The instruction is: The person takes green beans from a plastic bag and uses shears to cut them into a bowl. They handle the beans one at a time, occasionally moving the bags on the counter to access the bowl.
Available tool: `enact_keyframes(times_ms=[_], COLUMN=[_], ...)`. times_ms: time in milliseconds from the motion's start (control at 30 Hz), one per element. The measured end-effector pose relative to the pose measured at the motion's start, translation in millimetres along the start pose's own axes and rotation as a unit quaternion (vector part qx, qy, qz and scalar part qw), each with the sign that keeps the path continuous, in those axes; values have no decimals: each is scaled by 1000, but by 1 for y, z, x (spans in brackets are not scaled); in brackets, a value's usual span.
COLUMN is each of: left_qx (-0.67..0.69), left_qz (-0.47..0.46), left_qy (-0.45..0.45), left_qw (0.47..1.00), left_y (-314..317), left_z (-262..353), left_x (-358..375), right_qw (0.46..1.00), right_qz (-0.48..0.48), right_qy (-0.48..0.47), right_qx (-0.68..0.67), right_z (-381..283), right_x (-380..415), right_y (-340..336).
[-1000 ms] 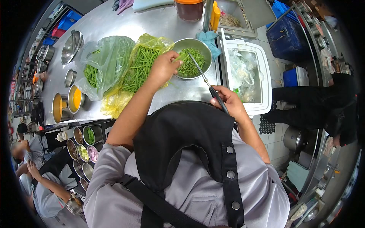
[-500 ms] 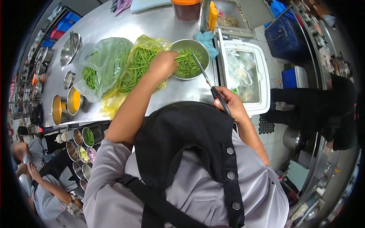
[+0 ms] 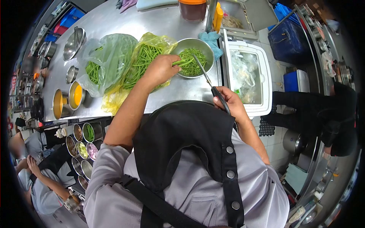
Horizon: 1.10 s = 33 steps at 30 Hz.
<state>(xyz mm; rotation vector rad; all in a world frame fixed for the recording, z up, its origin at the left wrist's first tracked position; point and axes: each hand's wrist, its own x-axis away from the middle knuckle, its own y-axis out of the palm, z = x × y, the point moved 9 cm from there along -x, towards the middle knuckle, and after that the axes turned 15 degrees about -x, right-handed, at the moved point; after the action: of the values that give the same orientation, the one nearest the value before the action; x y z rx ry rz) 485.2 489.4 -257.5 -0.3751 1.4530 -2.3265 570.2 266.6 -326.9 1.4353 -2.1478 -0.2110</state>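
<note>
My left hand (image 3: pixel 163 69) is closed around a small bunch of green beans (image 3: pixel 185 62), whose ends reach over a metal bowl (image 3: pixel 208 47). Cut green pieces (image 3: pixel 194 68) lie in that bowl. In my right hand (image 3: pixel 232 102) are black-handled scissors (image 3: pixel 215 90), with the blades over the bowl. Left of the bowl, an open yellow bag (image 3: pixel 114 99) holds long green beans (image 3: pixel 146 57). Beside it lies a clear greenish bag (image 3: pixel 119 47) with more beans.
A steel table (image 3: pixel 102 24) carries metal pots with orange contents (image 3: pixel 77 95) and a red-brown tub (image 3: pixel 192 10). On the right stands a white cooler (image 3: pixel 266 87) with plastic bags inside. One person (image 3: pixel 45 182) is at lower left, another (image 3: pixel 304 108) at right.
The bunch of beans in my left hand now shows longer over the bowl. The view has shifted slightly, and the scissors remain over the bowl.
</note>
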Motion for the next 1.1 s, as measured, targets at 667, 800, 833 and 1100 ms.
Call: enact_keyframes(times_ms=[667, 800, 833, 1100], left_qx=[751, 663, 663, 391], left_qz=[149, 425, 429, 466], left_qy=[-171, -107, -105, -378], left_qw=[620, 606, 605, 699], left_y=[-39, -135, -141, -151], left_z=[-66, -156, -190, -269], left_x=[121, 160, 159, 207], right_qw=[996, 997, 996, 993], right_qz=[-2, 15, 12, -30], right_qy=[-75, -59, -61, -85], right_qx=[44, 55, 58, 80], right_z=[-3, -1, -2, -3], right_x=[-6, -8, -8, -8], right_y=[8, 10, 13, 23])
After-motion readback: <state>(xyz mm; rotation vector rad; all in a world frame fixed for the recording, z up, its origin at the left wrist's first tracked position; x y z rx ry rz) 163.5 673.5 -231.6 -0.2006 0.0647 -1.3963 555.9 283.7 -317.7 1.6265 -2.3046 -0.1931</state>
